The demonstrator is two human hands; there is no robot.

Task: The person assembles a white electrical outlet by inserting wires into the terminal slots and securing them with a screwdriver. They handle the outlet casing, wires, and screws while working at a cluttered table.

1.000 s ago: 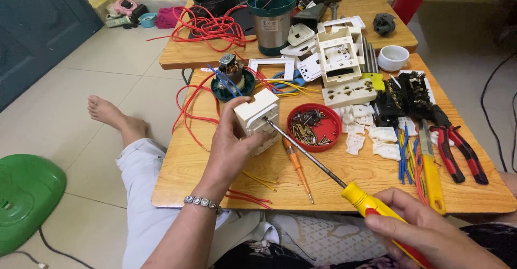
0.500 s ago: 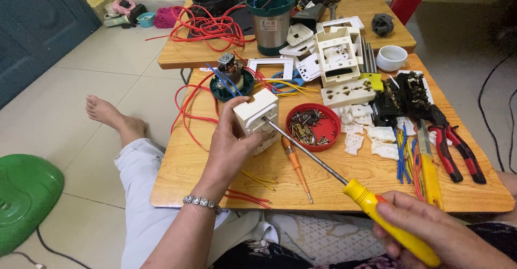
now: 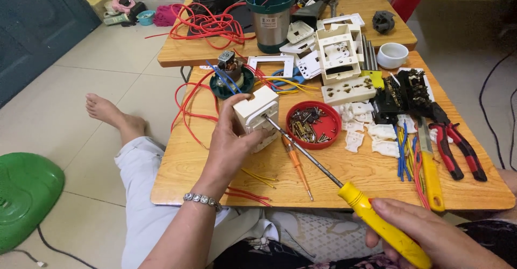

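Two hands share the work: the left hand [image 3: 229, 145] clasps a blocky white plastic socket box [image 3: 257, 115] just above the wooden table [image 3: 215, 185], near a round red dish of screws [image 3: 313, 123]. The right hand [image 3: 431, 236] grips a long yellow-handled screwdriver [image 3: 344, 191], its steel tip set against the box's face. The fastening looks midway; loose white plates [image 3: 371, 137] lie unassembled, beside red-handled pliers [image 3: 458, 145].

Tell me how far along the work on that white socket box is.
Done: the white socket box looks closed up. In hand: left hand steadies it; right hand drives the yellow-handled screwdriver into its face. Left: loose screws in the red dish, white socket parts scattered unassembled.
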